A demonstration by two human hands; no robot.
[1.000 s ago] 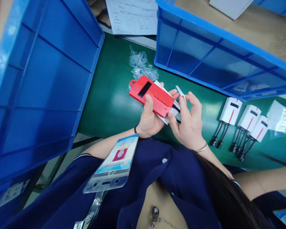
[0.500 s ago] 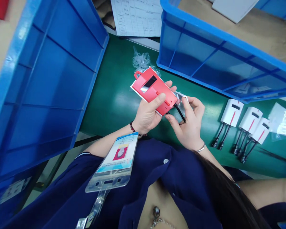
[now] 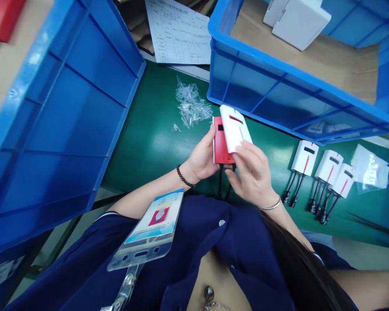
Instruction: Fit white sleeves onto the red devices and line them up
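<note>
My left hand [image 3: 205, 155] grips a red device housing [image 3: 221, 149] by its left side and lower end, with black cables [image 3: 220, 181] hanging from its bottom. Between the fingers of my right hand [image 3: 251, 172] is a white cover [image 3: 235, 127] with a slot. It is tilted over the right part of the red housing and hides that part; whether the two touch, I cannot tell. Right of my hands, several finished-looking white devices [image 3: 305, 157] with red stripes and black cables lie on the green table [image 3: 149, 142].
Small clear plastic pieces [image 3: 191, 103] lie in a pile beyond my hands. A blue crate [image 3: 262, 95] with white boxes [image 3: 301, 21] stands at the back right, another blue crate [image 3: 84, 99] at left. A printed sheet [image 3: 180, 32] and a clear bag [image 3: 371, 168] are also around.
The red housing has turned more upright, its cables now pointing toward me. My right hand has come up over it with the white cover, which did not show clearly before.
</note>
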